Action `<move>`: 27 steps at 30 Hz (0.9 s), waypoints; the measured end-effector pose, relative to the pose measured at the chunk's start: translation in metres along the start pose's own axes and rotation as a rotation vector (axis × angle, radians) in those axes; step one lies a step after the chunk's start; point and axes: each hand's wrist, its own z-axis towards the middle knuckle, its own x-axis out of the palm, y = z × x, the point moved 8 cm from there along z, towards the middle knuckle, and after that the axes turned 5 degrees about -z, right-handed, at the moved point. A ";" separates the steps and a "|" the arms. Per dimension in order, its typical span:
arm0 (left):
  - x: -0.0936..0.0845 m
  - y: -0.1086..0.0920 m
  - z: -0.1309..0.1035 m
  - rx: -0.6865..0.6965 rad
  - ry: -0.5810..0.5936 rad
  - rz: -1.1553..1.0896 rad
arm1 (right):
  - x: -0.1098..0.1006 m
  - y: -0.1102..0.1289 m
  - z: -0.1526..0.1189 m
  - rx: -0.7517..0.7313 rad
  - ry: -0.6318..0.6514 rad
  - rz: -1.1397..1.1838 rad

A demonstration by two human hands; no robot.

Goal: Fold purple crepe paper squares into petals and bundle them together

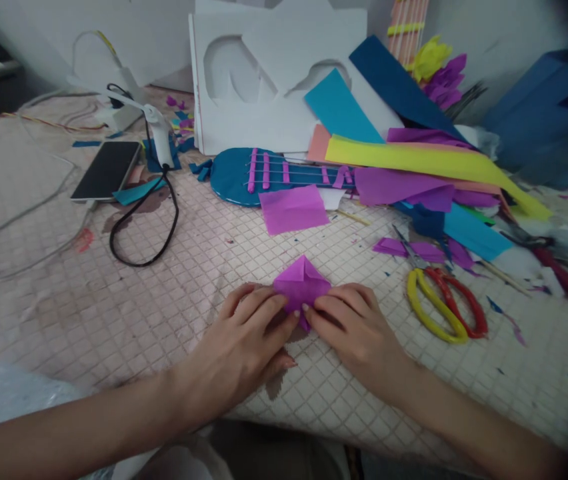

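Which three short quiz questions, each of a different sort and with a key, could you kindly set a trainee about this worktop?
1. Multiple choice: what do the left hand and the right hand both touch?
a) the phone
b) the folded purple paper
c) the yellow strip

2. Fill in the missing word: the scissors have one red handle and one ___ handle.

3. True or false: the blue guitar-shaped piece lies farther from the person than the folded purple paper.

Key: 1 b; 2 yellow; 3 true.
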 end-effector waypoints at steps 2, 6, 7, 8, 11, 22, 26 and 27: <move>0.001 -0.001 -0.003 -0.001 0.010 -0.001 | 0.000 0.000 0.000 -0.001 0.004 -0.001; 0.000 -0.004 -0.010 0.020 0.005 0.004 | 0.000 0.000 0.000 0.003 0.007 -0.012; 0.000 -0.004 -0.012 0.026 0.006 0.011 | 0.000 0.000 0.000 0.003 0.009 -0.011; 0.000 -0.005 -0.013 0.031 0.010 0.018 | 0.000 0.000 0.000 0.004 0.010 -0.008; -0.002 -0.008 -0.016 0.061 0.005 0.018 | 0.000 0.000 0.000 0.005 0.014 0.005; 0.001 -0.013 -0.001 0.158 0.009 -0.063 | -0.001 -0.002 0.001 0.018 0.003 0.028; 0.008 -0.013 -0.004 0.205 0.070 -0.033 | 0.002 -0.005 0.000 0.043 0.022 0.068; 0.007 -0.013 -0.004 0.203 0.082 -0.037 | 0.002 -0.006 0.000 0.052 0.023 0.084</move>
